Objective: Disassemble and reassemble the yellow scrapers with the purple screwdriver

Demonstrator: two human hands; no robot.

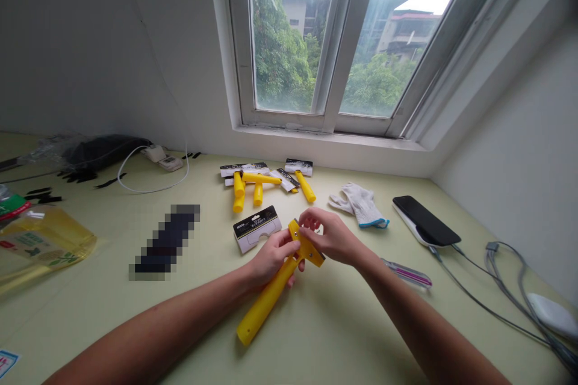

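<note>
Two hands [272,257] [333,236], one held yellow scraper [267,302]

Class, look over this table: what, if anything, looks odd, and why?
The dark patch on the table, left of the left hand, looks odd: it breaks into square blocks, hiding whatever is there.

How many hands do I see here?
2: the left hand holds the yellow scraper near its head, and the right hand has its fingers at that head. No others show.
</note>
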